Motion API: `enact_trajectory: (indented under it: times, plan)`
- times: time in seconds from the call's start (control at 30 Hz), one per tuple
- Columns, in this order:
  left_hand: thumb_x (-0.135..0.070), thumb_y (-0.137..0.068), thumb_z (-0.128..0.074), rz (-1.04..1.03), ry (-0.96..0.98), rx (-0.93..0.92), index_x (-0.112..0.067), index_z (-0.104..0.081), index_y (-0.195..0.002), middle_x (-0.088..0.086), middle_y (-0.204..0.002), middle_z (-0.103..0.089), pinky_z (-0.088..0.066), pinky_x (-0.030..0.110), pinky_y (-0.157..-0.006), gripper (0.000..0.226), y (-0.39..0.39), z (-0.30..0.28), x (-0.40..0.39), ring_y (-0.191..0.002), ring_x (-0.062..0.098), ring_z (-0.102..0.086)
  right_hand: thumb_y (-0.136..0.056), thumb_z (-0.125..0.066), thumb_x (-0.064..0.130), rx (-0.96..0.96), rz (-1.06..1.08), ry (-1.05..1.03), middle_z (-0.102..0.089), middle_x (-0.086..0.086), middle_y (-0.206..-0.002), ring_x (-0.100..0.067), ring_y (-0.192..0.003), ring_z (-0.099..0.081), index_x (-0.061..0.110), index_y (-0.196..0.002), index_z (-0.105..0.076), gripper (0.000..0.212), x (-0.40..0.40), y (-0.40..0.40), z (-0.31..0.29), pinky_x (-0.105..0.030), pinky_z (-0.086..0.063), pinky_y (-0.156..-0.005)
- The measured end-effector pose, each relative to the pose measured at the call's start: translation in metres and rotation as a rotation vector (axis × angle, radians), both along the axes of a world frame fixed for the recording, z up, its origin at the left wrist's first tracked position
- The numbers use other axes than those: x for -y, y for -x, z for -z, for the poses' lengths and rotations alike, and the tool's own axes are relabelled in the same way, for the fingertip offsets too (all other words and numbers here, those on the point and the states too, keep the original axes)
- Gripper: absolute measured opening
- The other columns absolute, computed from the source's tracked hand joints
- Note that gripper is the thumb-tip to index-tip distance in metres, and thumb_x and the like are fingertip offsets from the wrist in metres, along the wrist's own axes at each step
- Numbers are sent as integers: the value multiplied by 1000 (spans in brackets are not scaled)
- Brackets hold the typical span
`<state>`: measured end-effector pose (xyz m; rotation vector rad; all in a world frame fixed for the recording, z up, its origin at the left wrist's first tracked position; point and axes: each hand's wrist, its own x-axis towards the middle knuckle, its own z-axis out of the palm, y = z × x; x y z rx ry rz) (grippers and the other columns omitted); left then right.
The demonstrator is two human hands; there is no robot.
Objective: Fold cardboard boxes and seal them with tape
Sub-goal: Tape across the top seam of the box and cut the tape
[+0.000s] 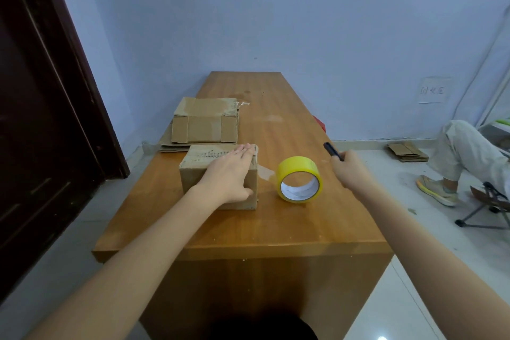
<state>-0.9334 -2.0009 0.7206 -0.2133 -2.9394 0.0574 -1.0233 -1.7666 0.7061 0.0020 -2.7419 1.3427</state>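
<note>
Fingers (246, 149) of the left hand (227, 174) lie straight and flat on top of the small closed brown cardboard box (218, 176), thumb against its near side. Right hand (348, 170) fingers are curled around a slim black cutter (332, 150). Box sits mid-tabletop (276, 223); the yellow tape roll (299, 179) stands on edge just beside it, joined by a clear tape strip (266, 173). Flattened cardboard boxes (204, 124) lie stacked behind.

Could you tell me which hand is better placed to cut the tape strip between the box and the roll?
Right, probably: the right hand grips the cutter beside the roll, while the left hand presses the box.
</note>
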Motion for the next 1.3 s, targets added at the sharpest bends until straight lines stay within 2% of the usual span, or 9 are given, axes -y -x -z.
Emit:
enact_trajectory:
  times: [0.07, 0.17, 0.4, 0.5, 0.57, 0.87, 1.0, 1.17, 1.3]
  plan:
    - [-40, -85, -65, 19, 9, 19, -13, -6, -152, 1, -160, -5, -17, 28, -115, 93, 2, -4, 3, -146, 13, -9, -97, -30, 16, 15, -73, 53, -36, -6, -61, -19, -51, -31, 10, -70, -39, 29, 10, -17, -20, -27, -25, -51]
    - [-41, -83, -66, 48, -22, 24, -15, -12, -152, -1, -159, -9, -15, 27, -115, 92, 4, -8, 8, -145, 10, -12, -96, -28, 9, 48, -186, 82, -36, -5, -60, -17, -51, -31, 9, -69, -41, 29, 26, -37, -42, -27, -27, -47]
    - [-43, -86, -63, 68, -13, -11, -9, -6, -152, 5, -160, -3, 0, 28, -117, 93, -1, -2, 10, -147, 17, -4, -97, -32, 9, 37, -341, -51, -36, -9, -68, -18, -51, -29, 12, -71, -46, 31, 45, -60, -42, -24, -25, -44]
    - [-45, -87, -62, 43, -25, 14, -7, -3, -151, 9, -159, 2, 0, 29, -117, 95, -1, -2, 11, -147, 21, 1, -100, -37, 15, 6, -351, -105, -42, -6, -64, -15, -49, -32, 11, -90, -61, 27, 52, -66, -34, -24, -26, -45]
    - [-45, -88, -61, 42, -24, 31, -7, -2, -151, 8, -160, 2, -1, 28, -117, 95, 1, -2, 12, -147, 20, 0, -100, -39, 19, -12, -336, -133, -43, -3, -61, -14, -49, -34, 10, -106, -64, 27, 56, -67, -29, -24, -25, -45]
    - [-46, -88, -60, 36, -21, 50, -9, -1, -151, 7, -160, 2, -2, 28, -117, 94, 2, -3, 11, -147, 19, 0, -101, -40, 23, -45, -269, -165, -52, -4, -64, -15, -51, -40, 9, -110, -66, 31, 72, -61, -17, -25, -30, -47]
    - [-45, -88, -60, 32, -24, 49, -9, -2, -151, 7, -160, 1, -2, 28, -117, 94, 3, -3, 11, -147, 19, 0, -101, -39, 21, -50, -268, -162, -46, -2, -57, -16, -49, -38, 6, -101, -68, 32, 74, -63, -16, -25, -27, -46]
    - [-45, -88, -61, 28, -27, 48, -8, -2, -151, 6, -160, 1, -2, 27, -116, 94, 3, -3, 10, -147, 18, -1, -100, -39, 19, -68, -315, -179, -38, -1, -53, -15, -46, -32, 13, -75, -57, 32, 66, -75, -20, -24, -24, -44]
    - [-45, -88, -60, 25, -12, 54, -7, -1, -151, 7, -160, 2, -2, 27, -116, 94, 4, -2, 10, -147, 19, 0, -100, -40, 19, -85, -355, -188, -34, 0, -51, -15, -45, -30, 11, -72, -57, 34, 61, -85, -19, -23, -21, -43]
